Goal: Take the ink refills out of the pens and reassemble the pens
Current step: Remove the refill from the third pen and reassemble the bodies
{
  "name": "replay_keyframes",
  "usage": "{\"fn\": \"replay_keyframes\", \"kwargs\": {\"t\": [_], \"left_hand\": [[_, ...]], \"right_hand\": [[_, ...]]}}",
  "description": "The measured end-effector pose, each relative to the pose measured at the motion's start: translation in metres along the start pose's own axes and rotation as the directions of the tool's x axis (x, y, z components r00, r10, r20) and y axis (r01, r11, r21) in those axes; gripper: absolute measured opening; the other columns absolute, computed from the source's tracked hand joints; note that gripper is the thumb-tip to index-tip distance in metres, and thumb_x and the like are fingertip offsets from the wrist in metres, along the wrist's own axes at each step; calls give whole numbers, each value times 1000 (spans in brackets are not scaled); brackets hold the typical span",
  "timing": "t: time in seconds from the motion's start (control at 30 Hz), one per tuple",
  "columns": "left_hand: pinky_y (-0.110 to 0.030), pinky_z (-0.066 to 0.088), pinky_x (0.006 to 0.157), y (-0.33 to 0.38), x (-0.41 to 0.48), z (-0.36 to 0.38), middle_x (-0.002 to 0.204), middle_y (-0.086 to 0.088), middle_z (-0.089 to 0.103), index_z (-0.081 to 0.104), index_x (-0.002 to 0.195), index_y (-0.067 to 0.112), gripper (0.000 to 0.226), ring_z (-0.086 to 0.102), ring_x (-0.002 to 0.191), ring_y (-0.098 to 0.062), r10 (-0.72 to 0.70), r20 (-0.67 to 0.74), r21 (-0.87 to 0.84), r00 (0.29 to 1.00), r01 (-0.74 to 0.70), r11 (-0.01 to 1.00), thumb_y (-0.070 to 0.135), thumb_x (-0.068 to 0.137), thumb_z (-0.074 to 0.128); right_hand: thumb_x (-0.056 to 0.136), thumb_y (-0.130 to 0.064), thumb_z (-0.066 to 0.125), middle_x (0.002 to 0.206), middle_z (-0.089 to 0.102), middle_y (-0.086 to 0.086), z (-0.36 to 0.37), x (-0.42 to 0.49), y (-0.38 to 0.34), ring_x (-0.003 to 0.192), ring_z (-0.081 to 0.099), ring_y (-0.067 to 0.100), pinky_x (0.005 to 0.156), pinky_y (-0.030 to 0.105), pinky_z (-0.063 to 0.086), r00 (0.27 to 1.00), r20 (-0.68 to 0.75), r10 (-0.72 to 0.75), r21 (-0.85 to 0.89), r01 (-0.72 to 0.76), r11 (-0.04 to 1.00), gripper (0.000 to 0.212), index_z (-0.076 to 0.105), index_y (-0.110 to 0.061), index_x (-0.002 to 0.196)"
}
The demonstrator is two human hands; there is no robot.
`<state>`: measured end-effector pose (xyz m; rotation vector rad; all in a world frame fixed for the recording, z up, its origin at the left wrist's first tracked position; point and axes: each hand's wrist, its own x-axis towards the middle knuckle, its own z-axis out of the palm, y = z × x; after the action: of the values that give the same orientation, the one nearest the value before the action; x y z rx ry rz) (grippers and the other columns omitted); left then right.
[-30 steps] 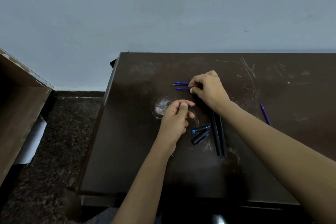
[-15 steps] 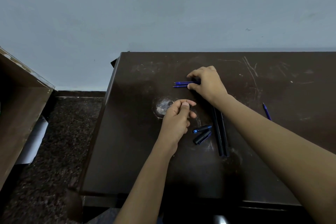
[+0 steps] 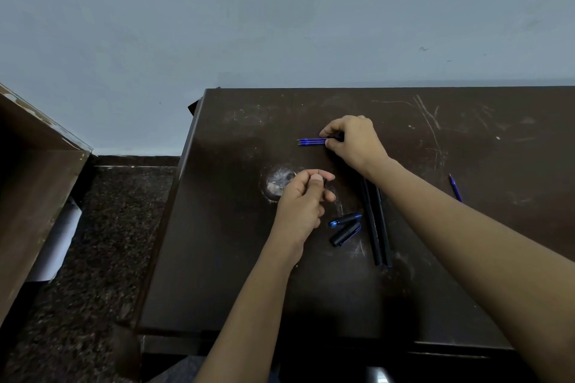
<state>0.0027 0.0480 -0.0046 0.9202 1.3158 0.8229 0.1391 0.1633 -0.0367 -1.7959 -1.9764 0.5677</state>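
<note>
On the dark brown table (image 3: 236,274), my right hand (image 3: 354,141) pinches the ends of three blue ink refills (image 3: 311,142), bunched side by side with tips pointing left. My left hand (image 3: 301,199) is curled below them, fingertips pinched together around something small and dark that I cannot make out. Two black pen barrels (image 3: 376,227) lie parallel under my right forearm. Two black pen caps with blue clips (image 3: 345,227) rest just left of the barrels. A single blue refill (image 3: 455,188) lies apart at the right.
A pale worn patch (image 3: 278,182) marks the tabletop beside my left hand. The table's left edge drops to a speckled dark floor (image 3: 93,242). A brown wooden unit (image 3: 31,190) stands at the far left, and a grey-blue wall (image 3: 280,25) is behind.
My right hand has shifted slightly up and gathered the blue refills closer together into one bunch. My left hand has stayed almost in place.
</note>
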Motion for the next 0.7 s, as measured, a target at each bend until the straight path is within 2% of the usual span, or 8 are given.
{"fn": "replay_keyframes", "kwargs": {"t": [0.33,0.43,0.5,0.6,0.7], "left_hand": [[-13,28,39,0,1,0,67,5,54,62,99,20,25,34,44,-1,8,-3,0,1000,-8,1000,23,103,38],[-13,28,38,-1,2,0,66,5,54,62,96,21,25,33,44,-1,18,-5,-18,1000,-18,1000,22,103,39],[-13,28,38,-1,2,0,66,5,55,62,95,21,25,34,44,-1,15,-7,-22,1000,-15,1000,22,103,39],[-13,29,39,-1,1,0,68,4,56,63,95,22,25,35,46,-2,15,-14,-13,1000,-15,1000,23,103,39],[-13,31,40,-1,0,1,69,5,59,64,96,23,25,36,49,-4,8,-41,16,999,-7,1000,23,103,40]], "right_hand": [[84,-15,62,107,70,3,-2,-2,-3,111,52,31,100,45,40,1000,-9,3,12,-3,1000,24,71,-20,106],[85,-16,64,111,68,3,-14,-7,-6,114,52,28,99,39,40,997,-74,3,45,0,999,23,70,-19,107],[84,-17,64,109,70,3,-27,-14,-4,109,57,24,97,36,42,987,-157,29,75,-17,997,22,71,-18,105],[81,-15,63,101,71,7,-52,-34,8,96,65,25,92,40,50,944,-298,142,115,-112,987,21,71,-16,100],[80,-16,64,103,68,16,-77,-62,31,97,63,35,87,41,52,893,-313,322,-18,-345,938,27,66,-9,106]]}}
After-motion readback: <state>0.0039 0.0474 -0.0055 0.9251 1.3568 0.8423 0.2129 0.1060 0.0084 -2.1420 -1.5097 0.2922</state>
